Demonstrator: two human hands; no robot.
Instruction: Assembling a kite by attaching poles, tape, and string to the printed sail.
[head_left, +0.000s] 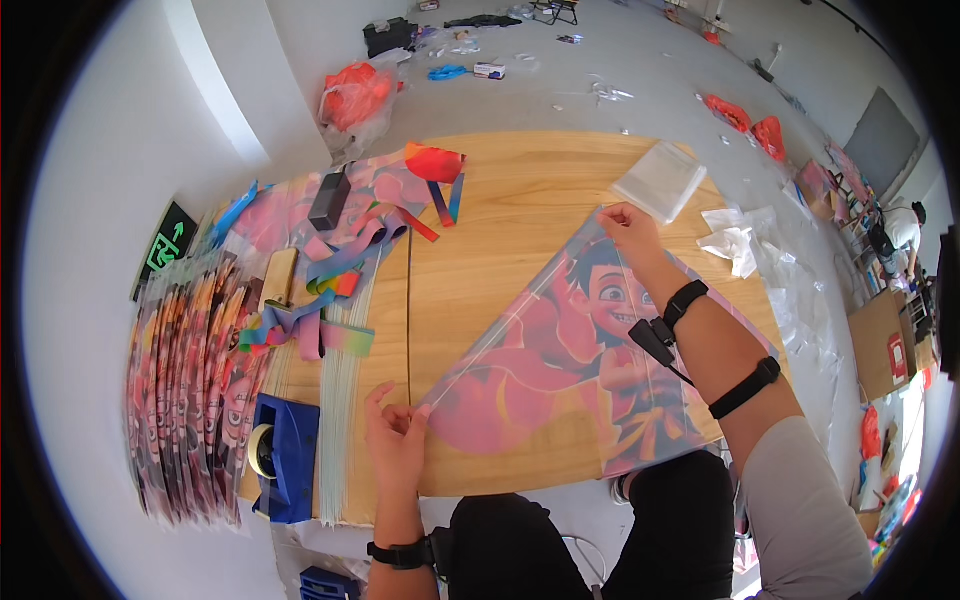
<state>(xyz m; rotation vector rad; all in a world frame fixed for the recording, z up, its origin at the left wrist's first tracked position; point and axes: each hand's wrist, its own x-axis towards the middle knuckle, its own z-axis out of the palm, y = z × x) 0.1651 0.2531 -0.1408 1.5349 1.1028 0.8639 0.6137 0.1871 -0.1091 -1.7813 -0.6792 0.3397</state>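
My left hand pinching the left corner of a cartoon-printed kite, my right hand pinching its top corner, the kite spread over the wooden table, thin pale rods and blue tape dispenser off to my left.

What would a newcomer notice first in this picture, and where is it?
The eye probably falls first on the large pink triangular printed sheet with a cartoon figure, its left corner in the left hand and its top in the right hand, over a pale wooden table. Next may come the row of red-and-black printed packets at the table's left, and the rainbow-coloured ribbons to the packets' right.
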